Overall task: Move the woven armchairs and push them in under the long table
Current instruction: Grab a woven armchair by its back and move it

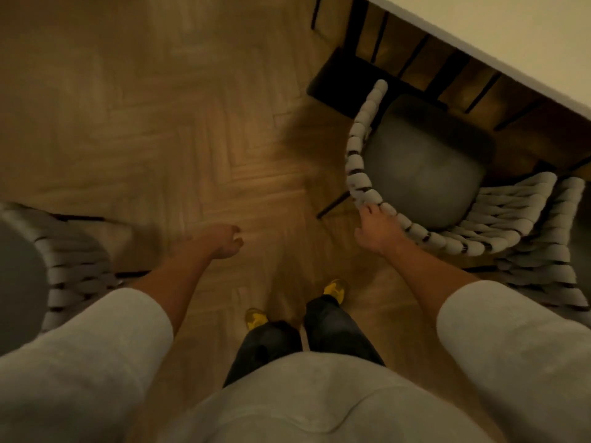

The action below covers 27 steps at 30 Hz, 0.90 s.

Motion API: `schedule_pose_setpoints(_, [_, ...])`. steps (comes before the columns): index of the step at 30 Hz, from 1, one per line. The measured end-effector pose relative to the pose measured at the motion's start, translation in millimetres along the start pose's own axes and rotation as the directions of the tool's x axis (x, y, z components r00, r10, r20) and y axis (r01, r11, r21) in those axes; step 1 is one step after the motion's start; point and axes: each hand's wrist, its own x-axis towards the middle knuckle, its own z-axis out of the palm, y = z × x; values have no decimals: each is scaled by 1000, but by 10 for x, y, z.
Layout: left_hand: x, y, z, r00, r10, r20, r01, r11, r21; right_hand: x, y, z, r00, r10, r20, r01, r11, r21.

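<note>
- Grey padded cord is wound round the back and arms of the armchair [425, 167] over a thin dark frame, with a dark seat cushion in the middle.
- It stands on the wooden floor [160, 139] at the near edge of the long table [527, 43]. It is turned at a slant, with the front of the seat just reaching under the tabletop and the back well out.
- Right hand [375, 233]: on the top rim where the back curves into the arm, fingers hooked over the cord. It reads as a grip, though blur softens the fingers.
- Left hand [225, 243]: hangs over bare floor, loosely curled, holding nothing, well apart from the right hand.
- The second armchair [73, 260] stands at the left side of the floor, away from the table and untouched.
- Handling, as a judgement:
  - The frame looks stiff and the chair fairly light, so it should slide rather than need lifting.
  - The cord is soft and gives a little under the fingers, but it is not slippery.
  - The thin legs may drag or judder on the wood, and a push high on the back could tip the chair forward.
- Where to hold, as a judgement:
  - The best hold is the top rim, one hand on each side of the back.
  - One hand at a corner, as now, will swing the chair rather than send it straight in, which suits squaring it up first.
</note>
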Motion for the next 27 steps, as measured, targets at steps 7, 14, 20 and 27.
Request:
schedule_pose_setpoints(7, [-718, -1494, 457, 980, -189, -59, 170, 954, -247, 72, -1526, -27, 982, -189, 18, 190, 973, -134])
schedule_pose_setpoints(14, [-1297, -2619, 811, 937, -329, -118, 253, 872, -419, 157, -3098, -74, 923, -378, 66, 380, 874, -302])
schedule_pose_setpoints(20, [-1582, -3213, 1173, 875, -471, -112, 326, 744, -583, 217, -4179, -10, 843, -508, 176, 533, 747, -397])
schedule_pose_setpoints(27, [-1579, -3583, 1532, 797, -600, -61, 385, 584, -714, 444, -5156, 125, 734, -609, 301, 667, 561, -490])
